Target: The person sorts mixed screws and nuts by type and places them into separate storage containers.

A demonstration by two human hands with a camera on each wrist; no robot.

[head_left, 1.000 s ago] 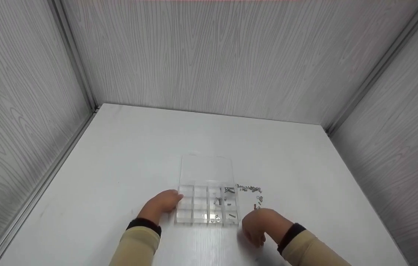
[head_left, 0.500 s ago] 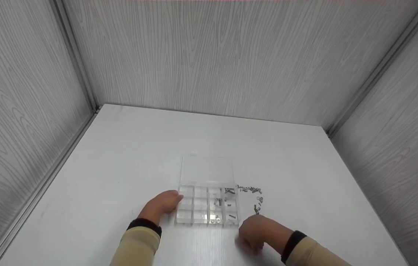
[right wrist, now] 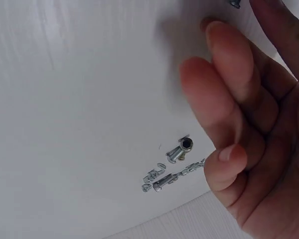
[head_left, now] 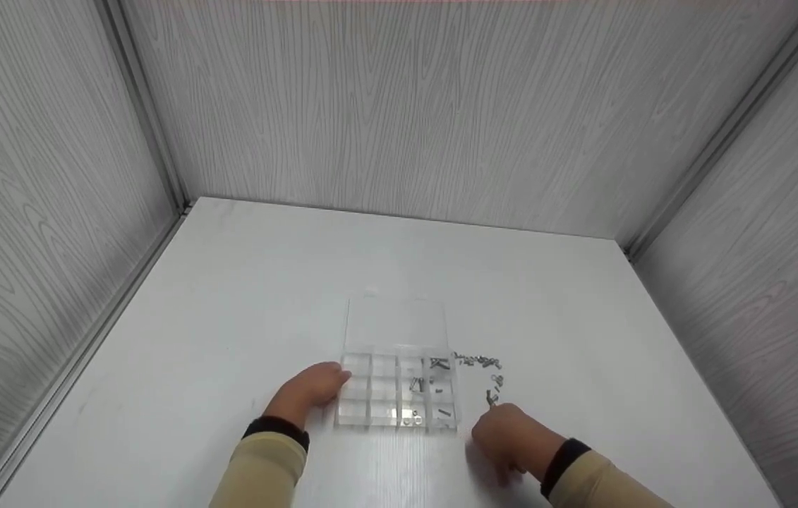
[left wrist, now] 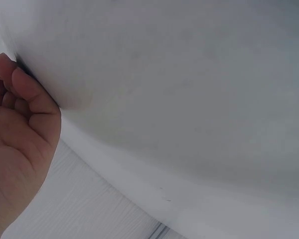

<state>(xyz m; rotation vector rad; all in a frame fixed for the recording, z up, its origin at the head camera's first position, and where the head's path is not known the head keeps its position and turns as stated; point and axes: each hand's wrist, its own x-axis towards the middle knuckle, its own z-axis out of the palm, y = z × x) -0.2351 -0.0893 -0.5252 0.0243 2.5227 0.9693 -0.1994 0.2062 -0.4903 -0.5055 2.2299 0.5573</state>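
Observation:
A clear compartment box (head_left: 382,413) lies on the white table with its lid (head_left: 396,321) folded back. Several metal screws (head_left: 439,363) sit in its right-hand compartments. My left hand (head_left: 314,384) holds the box's left edge, thumb at the rim; its curled fingers show in the left wrist view. Just right of the box's near corner, my right hand (head_left: 504,437) is low over the table. Its fingers are apart and loosely bent. A small screw (right wrist: 234,3) shows near the thumb at the view's upper edge; contact cannot be told.
Loose screws (head_left: 480,360) lie in a row right of the box. A few more small metal pieces (head_left: 497,381) trail towards my right hand. Wood-grain panels (head_left: 399,113) stand behind the table and on both sides.
My right hand has shifted slightly, ending a little farther right of the box. A few pieces beside it show more plainly. The left hand and box stay nearly still.

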